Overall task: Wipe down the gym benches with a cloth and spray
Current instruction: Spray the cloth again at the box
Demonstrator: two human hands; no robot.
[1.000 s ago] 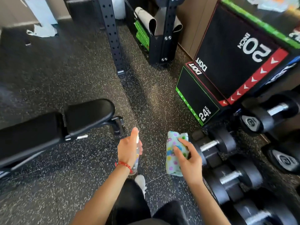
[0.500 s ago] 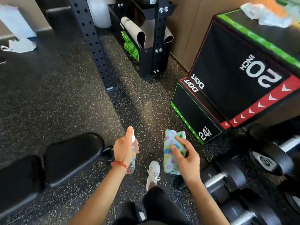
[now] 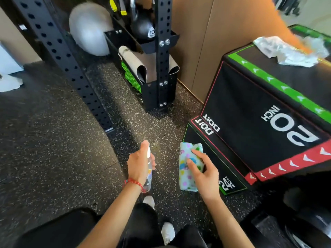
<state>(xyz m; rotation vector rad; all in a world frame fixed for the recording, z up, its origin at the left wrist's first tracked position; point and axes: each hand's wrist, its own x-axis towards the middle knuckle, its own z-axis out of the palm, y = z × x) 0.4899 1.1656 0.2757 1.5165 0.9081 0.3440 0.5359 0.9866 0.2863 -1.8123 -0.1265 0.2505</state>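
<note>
My left hand (image 3: 138,167) grips a small clear spray bottle (image 3: 149,179) upright, with a finger on top of its white nozzle. To its right, my right hand (image 3: 206,176) holds a folded pale cloth with coloured dots (image 3: 186,178), fingers spread over its face. Both hands hover over the speckled black floor in front of me. The black bench pad (image 3: 53,228) shows only at the bottom left edge, behind and left of my left arm.
A black plyo box (image 3: 259,122) marked 20 and 24 inch fills the right, with crumpled clear plastic (image 3: 286,51) on top. Ahead stand a perforated rack upright (image 3: 59,56) and a storage rack (image 3: 162,72) with mats, a kettlebell (image 3: 143,27) and a grey ball (image 3: 87,27).
My view has moved forward and up: the bench slid to the bottom left edge and the dumbbells dropped out at the right. Both hands keep their hold on bottle and cloth.
</note>
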